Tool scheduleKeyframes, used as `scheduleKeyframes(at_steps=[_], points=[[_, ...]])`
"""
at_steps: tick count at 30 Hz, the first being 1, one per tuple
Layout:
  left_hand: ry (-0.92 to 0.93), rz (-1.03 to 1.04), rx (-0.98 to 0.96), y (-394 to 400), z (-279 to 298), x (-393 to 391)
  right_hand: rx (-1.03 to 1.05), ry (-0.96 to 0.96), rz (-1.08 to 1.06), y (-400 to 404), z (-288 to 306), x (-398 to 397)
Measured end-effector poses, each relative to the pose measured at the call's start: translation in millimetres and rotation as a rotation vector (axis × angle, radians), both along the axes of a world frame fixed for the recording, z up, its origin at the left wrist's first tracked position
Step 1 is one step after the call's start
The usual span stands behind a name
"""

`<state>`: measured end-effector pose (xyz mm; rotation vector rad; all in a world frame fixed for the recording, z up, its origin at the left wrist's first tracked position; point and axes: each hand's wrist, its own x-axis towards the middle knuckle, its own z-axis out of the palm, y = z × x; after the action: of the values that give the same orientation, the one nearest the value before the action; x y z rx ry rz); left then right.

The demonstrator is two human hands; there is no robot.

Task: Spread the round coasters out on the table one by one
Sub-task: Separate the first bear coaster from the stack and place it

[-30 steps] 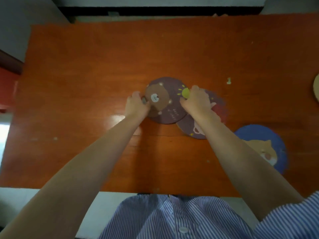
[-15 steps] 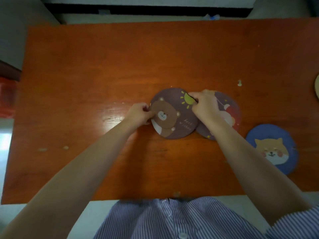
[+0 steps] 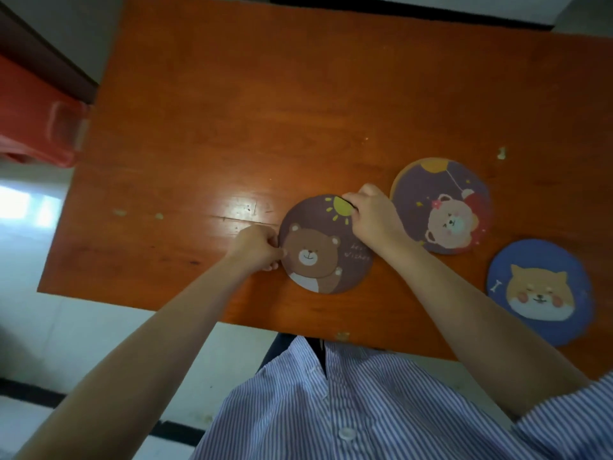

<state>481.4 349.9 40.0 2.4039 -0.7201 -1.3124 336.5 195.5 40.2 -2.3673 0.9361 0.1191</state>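
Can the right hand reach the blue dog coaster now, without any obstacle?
Probably yes. The blue dog coaster lies uncovered beside the right forearm, with bare table around it. But the right hand must first release the brown bear coaster.

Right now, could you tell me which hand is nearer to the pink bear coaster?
Right. The right hand lies just left of the pink bear coaster, while the left hand is across the brown bear coaster, at its far edge.

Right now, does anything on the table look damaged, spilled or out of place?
Only small things: pale chips dot the table, such as one beyond the balloon bear coaster. The dog coaster sits close to the near edge. Nothing spilled.
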Motion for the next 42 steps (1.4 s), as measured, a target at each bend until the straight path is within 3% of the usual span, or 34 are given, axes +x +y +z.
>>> scheduleKeyframes(at_steps=[10,33,37,42], points=[[-0.139,0.115,-0.057,28,-6,-24,0.042,0.056,-0.188,13,-12,13],[-0.247,0.1,-0.06,37,-8,-32,-0.007,0.026,-0.16,24,-22,8],[-0.263,0.069,0.012,34,-5,-28,-0.061,0.038,-0.106,23,-22,4],[-0.437,-0.083,0.053,29,-1,-26,-0.139,-0.008,-0.126,14,-14,-23]])
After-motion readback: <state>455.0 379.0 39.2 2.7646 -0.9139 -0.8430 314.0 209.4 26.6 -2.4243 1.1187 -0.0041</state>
